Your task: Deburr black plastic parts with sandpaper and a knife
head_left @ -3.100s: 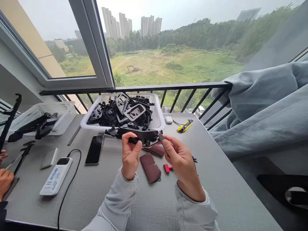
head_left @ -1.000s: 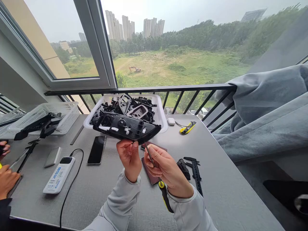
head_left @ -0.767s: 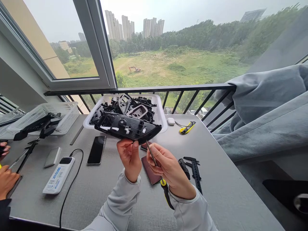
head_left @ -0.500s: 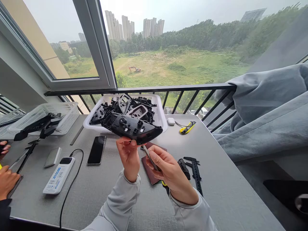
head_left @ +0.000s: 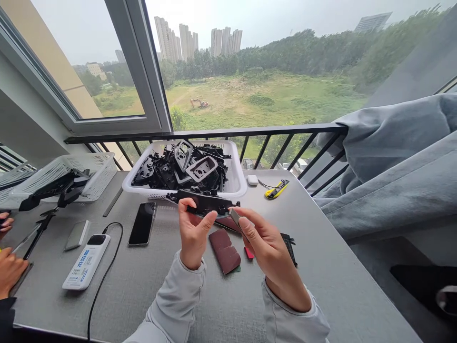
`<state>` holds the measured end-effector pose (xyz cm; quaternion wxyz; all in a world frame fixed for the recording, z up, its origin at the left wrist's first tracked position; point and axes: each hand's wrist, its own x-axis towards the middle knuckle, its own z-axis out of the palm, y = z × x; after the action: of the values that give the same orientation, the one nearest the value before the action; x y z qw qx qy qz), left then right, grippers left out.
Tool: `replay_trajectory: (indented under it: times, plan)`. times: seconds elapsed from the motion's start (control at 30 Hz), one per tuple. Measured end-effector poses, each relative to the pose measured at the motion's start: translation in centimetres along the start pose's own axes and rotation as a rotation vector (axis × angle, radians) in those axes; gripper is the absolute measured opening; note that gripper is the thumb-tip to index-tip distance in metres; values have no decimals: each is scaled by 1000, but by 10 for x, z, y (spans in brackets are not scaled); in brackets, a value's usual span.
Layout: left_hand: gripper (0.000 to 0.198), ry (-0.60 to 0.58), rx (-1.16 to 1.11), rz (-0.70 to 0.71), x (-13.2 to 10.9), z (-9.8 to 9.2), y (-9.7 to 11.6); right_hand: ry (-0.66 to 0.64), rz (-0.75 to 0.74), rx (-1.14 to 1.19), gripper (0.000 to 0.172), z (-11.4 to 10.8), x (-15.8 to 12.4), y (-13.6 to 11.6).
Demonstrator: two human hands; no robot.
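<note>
Pinching the long, curved black plastic part (head_left: 205,202) between thumb and curled fingers, my left hand (head_left: 194,236) grips it a little left of its middle, so its long axis runs from left to right across my view, dipping slightly toward the right. My right hand (head_left: 266,238) is closed on a narrow, flat grey bar (head_left: 234,216), which slants from the near right up to the far left, crosswise to the part. What matters is where these two meet: the bar's far tip lies at the part's right end, along its near edge, and my right hand is the nearer one to that end. Whether the tip presses on the plastic or sits just in front, I can't tell from this angle. The part is held up on the near side of the white plastic basket (head_left: 243,183) heaped with black pieces. Nearer to me, on the grey counter (head_left: 228,314), brownish-red sheets of what looks like sandpaper (head_left: 224,250) lie between my wrists, with a small red object (head_left: 249,253) just beside my right hand.
</note>
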<state>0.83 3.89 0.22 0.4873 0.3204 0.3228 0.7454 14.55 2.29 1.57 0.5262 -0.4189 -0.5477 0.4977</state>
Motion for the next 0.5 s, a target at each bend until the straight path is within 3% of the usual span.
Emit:
replay_trajectory:
  times: [0.27, 0.5]
  plan:
    - [34, 99, 76, -43, 3, 4, -9, -3, -12, -72, 43, 5, -3, -1]
    - [36, 154, 10, -29, 7, 5, -9, -3, 27, 93, 47, 3, 0, -1]
